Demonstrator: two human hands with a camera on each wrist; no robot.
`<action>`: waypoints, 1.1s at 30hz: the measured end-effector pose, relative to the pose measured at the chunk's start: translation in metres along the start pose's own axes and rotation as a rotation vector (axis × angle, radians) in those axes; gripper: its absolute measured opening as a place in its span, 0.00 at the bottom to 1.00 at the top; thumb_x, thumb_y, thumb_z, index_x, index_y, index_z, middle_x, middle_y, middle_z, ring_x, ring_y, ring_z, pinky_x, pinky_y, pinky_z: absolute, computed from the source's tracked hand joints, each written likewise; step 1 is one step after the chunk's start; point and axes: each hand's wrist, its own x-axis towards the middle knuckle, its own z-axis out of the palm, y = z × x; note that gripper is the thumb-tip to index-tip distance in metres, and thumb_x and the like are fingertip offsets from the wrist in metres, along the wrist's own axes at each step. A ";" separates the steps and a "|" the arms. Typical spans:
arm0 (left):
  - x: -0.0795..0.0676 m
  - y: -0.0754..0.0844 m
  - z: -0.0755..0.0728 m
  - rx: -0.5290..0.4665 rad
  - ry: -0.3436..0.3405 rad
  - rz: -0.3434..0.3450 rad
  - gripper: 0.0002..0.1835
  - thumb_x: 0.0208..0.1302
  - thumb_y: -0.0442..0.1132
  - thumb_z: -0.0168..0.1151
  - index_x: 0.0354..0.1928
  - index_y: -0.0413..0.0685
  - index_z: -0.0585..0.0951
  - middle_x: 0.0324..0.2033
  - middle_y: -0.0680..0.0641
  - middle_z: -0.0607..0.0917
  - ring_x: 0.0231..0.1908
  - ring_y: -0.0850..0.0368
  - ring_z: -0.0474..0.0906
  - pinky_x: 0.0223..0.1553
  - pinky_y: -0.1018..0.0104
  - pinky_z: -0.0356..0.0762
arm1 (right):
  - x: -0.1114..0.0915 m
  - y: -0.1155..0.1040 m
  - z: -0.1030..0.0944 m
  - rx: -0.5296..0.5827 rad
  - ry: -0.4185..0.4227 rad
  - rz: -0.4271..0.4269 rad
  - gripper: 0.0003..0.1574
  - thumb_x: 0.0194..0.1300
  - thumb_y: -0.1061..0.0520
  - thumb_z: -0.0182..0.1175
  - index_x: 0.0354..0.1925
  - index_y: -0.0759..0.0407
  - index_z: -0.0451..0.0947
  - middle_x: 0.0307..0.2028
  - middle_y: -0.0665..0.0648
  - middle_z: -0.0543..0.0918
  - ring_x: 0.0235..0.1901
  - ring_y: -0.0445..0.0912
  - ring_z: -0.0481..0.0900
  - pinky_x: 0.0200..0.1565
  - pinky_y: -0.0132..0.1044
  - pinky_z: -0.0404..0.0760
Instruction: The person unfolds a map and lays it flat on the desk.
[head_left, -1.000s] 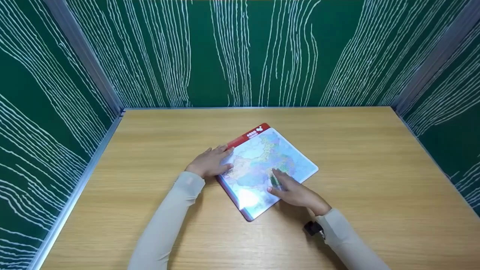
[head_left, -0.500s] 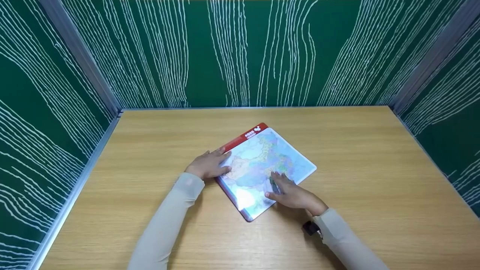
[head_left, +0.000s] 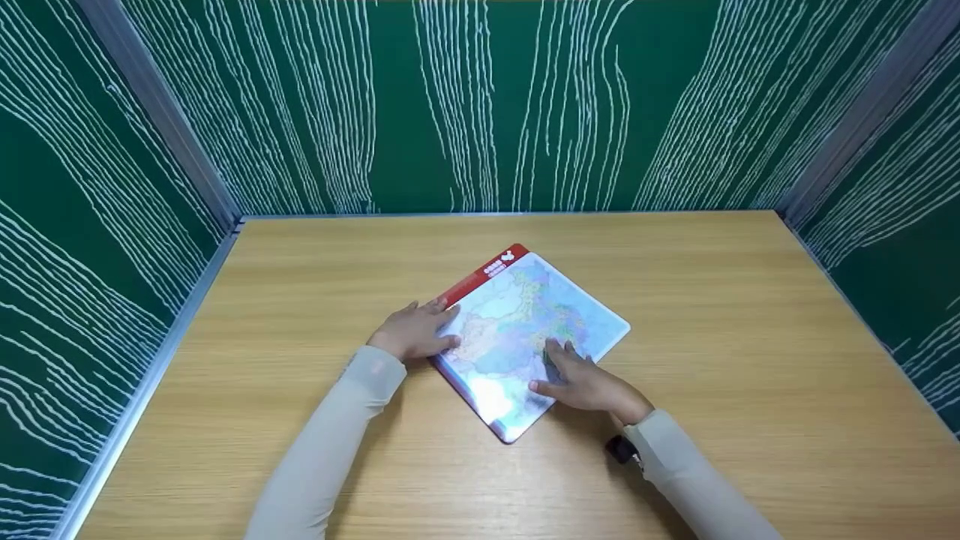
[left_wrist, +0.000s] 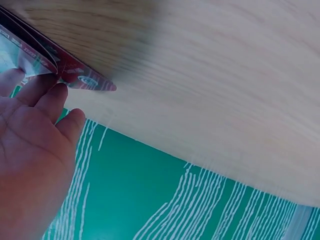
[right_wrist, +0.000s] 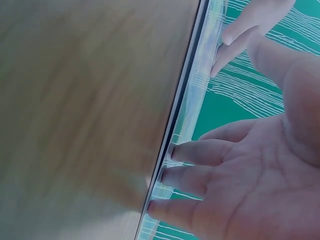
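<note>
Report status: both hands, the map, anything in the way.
Left hand at left corner of map; right hand at its near right edge. Map skewed on table. No obstruction visible.

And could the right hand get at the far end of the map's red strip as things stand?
Probably yes: the right hand lies over the map's near right side, and nothing stands between it and the far end of the red strip. The left hand lies at the strip's other end.
</note>
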 end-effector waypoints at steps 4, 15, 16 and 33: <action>-0.003 0.001 0.000 0.034 -0.004 0.015 0.42 0.63 0.67 0.49 0.75 0.65 0.51 0.75 0.53 0.50 0.75 0.56 0.43 0.74 0.50 0.41 | 0.001 0.002 -0.002 -0.045 -0.005 -0.021 0.60 0.67 0.36 0.53 0.73 0.72 0.35 0.74 0.71 0.37 0.73 0.65 0.30 0.69 0.65 0.31; -0.012 0.000 0.003 0.013 0.020 0.036 0.41 0.59 0.68 0.54 0.73 0.73 0.52 0.75 0.55 0.51 0.75 0.53 0.45 0.74 0.46 0.43 | 0.004 0.005 -0.012 -0.110 -0.055 -0.037 0.63 0.63 0.34 0.57 0.74 0.69 0.37 0.74 0.72 0.38 0.73 0.67 0.30 0.68 0.68 0.32; -0.013 0.001 0.004 0.008 0.021 0.034 0.41 0.59 0.68 0.54 0.73 0.74 0.52 0.75 0.55 0.51 0.75 0.52 0.45 0.73 0.46 0.44 | 0.004 0.006 -0.013 -0.121 -0.060 -0.044 0.63 0.63 0.34 0.57 0.74 0.69 0.38 0.74 0.72 0.38 0.73 0.67 0.30 0.68 0.68 0.32; -0.022 0.003 0.015 0.052 0.056 0.073 0.40 0.59 0.65 0.56 0.72 0.72 0.56 0.74 0.50 0.54 0.74 0.50 0.49 0.72 0.46 0.50 | 0.010 0.012 -0.024 -0.240 -0.106 -0.071 0.61 0.56 0.39 0.67 0.75 0.59 0.46 0.74 0.70 0.36 0.73 0.67 0.30 0.67 0.70 0.33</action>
